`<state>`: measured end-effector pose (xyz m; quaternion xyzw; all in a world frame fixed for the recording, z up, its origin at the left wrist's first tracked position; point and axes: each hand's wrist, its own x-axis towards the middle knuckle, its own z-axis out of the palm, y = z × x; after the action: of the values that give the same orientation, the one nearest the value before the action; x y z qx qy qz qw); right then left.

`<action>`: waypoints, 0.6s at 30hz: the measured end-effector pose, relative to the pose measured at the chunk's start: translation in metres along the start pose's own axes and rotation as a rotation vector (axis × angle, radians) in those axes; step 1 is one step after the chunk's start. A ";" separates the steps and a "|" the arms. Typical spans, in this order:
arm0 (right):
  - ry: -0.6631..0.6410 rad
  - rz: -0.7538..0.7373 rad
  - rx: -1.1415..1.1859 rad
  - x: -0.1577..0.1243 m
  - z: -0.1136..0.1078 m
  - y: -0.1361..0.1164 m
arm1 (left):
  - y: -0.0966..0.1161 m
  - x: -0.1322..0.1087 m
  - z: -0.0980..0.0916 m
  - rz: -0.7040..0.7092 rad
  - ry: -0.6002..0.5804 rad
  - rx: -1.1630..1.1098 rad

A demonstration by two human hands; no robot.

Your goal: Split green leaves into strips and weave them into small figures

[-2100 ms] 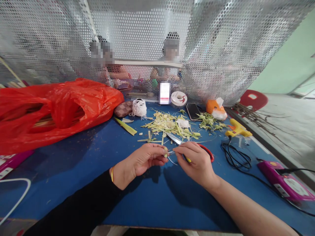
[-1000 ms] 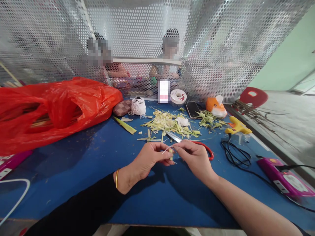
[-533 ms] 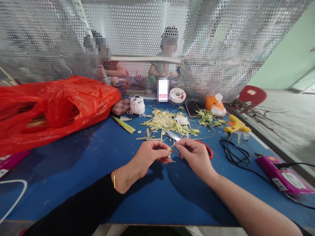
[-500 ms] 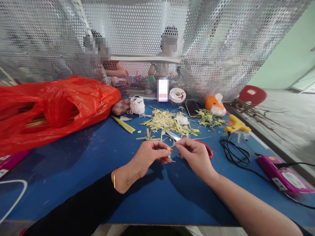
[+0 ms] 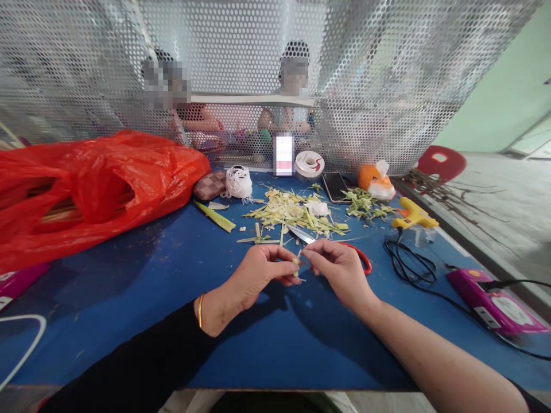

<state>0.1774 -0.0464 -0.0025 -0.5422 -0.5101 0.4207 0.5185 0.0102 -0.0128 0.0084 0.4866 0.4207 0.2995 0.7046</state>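
Head view: the left hand (image 5: pixel 258 275) has its thumb and fingers closed on a small green piece (image 5: pixel 295 267), held above the table (image 5: pixel 163 298) between the two hands; the fingers cover much of it, so its full shape cannot be told. The right hand (image 5: pixel 338 272) pinches a thin white thread (image 5: pixel 299 253) at thumb and forefinger, just beside the piece; where the thread joins it is too small to make out. Behind the right hand lie the scissors (image 5: pixel 302 234), blades and part of a red handle showing, the middle hidden. Beyond is a pile of shreds (image 5: pixel 279 207), its single strips hard to tell apart, with a white wad (image 5: pixel 317 208) on it. The red bag (image 5: pixel 99 178) is cut off by the left edge, and its brownish contents show only partly. Below it, a purple box (image 5: pixel 23 282) is cut off too. The upright screen (image 5: pixel 283 155) is blurred out. Through the mesh (image 5: pixel 241 40), two people (image 5: pixel 287 117) show only dimly.
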 end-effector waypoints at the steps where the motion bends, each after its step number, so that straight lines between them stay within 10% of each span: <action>1: -0.005 0.008 0.003 0.000 0.000 0.000 | 0.000 0.000 0.000 0.000 -0.002 0.000; 18: -0.081 0.087 0.088 0.002 0.002 0.001 | -0.005 0.002 -0.002 0.000 -0.027 -0.012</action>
<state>0.1759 -0.0444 -0.0036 -0.5229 -0.4877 0.4864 0.5022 0.0094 -0.0124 0.0031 0.4863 0.4094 0.2952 0.7133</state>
